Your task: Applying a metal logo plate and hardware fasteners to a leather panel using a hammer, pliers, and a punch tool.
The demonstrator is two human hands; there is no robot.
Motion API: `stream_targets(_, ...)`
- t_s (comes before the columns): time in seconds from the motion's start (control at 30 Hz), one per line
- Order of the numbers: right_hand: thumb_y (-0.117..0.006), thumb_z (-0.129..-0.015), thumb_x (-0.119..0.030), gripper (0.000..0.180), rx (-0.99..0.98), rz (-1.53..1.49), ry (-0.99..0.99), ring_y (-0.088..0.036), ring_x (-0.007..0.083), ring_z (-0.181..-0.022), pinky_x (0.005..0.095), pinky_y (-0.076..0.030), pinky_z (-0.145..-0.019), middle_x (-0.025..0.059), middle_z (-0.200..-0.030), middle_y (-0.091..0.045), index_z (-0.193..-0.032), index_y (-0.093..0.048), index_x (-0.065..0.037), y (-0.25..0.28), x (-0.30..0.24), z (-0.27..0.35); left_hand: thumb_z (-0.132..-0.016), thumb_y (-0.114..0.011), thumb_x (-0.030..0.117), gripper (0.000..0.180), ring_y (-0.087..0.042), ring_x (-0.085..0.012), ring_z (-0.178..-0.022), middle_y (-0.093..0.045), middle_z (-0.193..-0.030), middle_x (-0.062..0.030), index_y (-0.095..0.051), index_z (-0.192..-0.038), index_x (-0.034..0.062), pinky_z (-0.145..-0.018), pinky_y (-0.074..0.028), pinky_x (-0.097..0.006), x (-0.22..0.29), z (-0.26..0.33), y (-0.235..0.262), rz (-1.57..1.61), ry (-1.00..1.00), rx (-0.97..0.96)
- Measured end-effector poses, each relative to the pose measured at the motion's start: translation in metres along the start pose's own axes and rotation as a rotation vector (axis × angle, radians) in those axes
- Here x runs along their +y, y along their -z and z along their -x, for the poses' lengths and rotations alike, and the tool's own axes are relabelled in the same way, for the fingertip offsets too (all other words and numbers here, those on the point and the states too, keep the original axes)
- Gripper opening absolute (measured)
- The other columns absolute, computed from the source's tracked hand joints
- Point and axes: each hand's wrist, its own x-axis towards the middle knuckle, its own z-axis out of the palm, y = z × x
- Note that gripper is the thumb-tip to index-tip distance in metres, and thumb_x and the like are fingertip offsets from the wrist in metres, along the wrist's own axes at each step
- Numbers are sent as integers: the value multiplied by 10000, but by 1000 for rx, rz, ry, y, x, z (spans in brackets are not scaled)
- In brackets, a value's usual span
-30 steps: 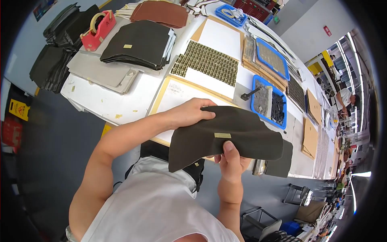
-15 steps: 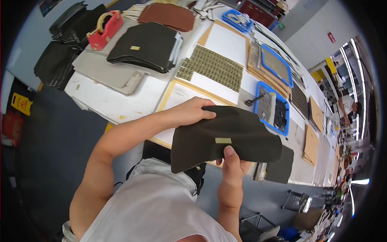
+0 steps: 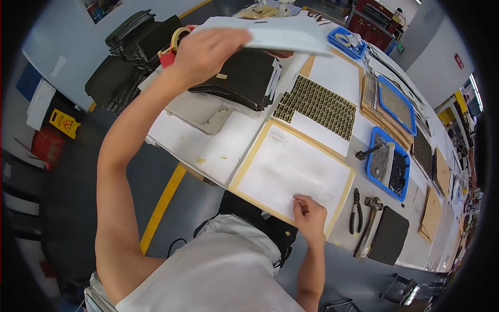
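My left hand, smeared by motion, is raised at the upper left and grips the edge of a pale flexible sheet with a small dark mark on it. The sheet hangs above a stack of dark leather-like sheets; the top one bears a small yellowish patch. Low over the near edge of a white board with a tan border is my right hand. Its fingers are curled and pressed together, and whatever may be between them is hidden.
Rows of small olive-and-dark pieces lie beyond the board. To the right are a blue tray with dark bits, black-handled pliers, a hammer and a dark block. A red tape dispenser stands at the back left.
The dark sheet held in both hands has left the front; my left hand has swung up and left with a sheet, pale side showing. My right hand has released it, baring the board.
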Motion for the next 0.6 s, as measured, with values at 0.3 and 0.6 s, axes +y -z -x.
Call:
stream_targets(0.3,-710,-845,-45,117,77,-23,49,-686,186,-576,299,-538,-551,107,-769,-718,-959,-734,-44,-2,1,1,-798,-614,-33,529,-634,-298,-1216,-643,-1355,-102,-597,-1320,51,-1015,-531,-403,-10,125,-24,81,141,-502)
stream_targets(0.6,-717,-824,-20,178,108,16,143,-686,209,-610,318,-554,-580,111,-828,-711,-1001,-729,-38,3,1,12,-976,-513,579,772,-498,-395,-1370,-498,-1514,-195,-444,-1507,23,-1120,-415,-456,-10,153,-35,258,273,-601)
